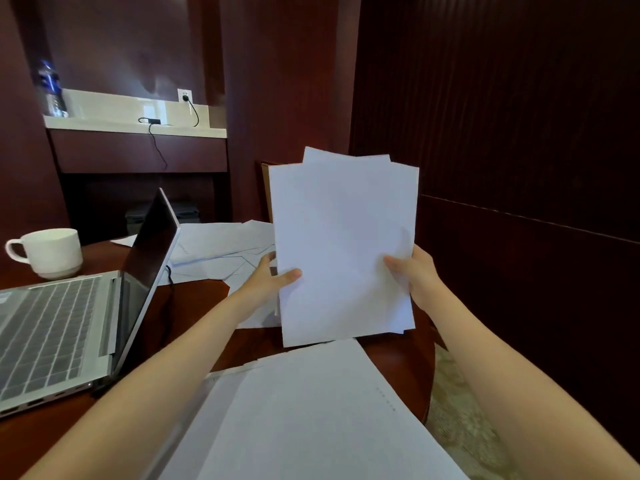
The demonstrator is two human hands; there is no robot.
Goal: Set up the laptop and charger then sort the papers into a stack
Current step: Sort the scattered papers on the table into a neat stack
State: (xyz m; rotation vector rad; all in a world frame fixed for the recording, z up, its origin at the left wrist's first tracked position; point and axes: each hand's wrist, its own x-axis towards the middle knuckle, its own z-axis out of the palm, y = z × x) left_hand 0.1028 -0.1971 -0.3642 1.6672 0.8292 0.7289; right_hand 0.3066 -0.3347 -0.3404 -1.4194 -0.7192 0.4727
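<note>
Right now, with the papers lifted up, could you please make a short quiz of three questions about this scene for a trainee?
1. True or false: the left hand and the right hand both hold the sheaf of papers above the table.
2. Where is the mug? A) on the table, beyond the keyboard of the laptop; B) in the right hand; C) on the keyboard of the laptop.
3. Fill in: the black cable above the shelf is plugged into a wall ____.
Key: 1 true; 2 A; 3 socket.
</note>
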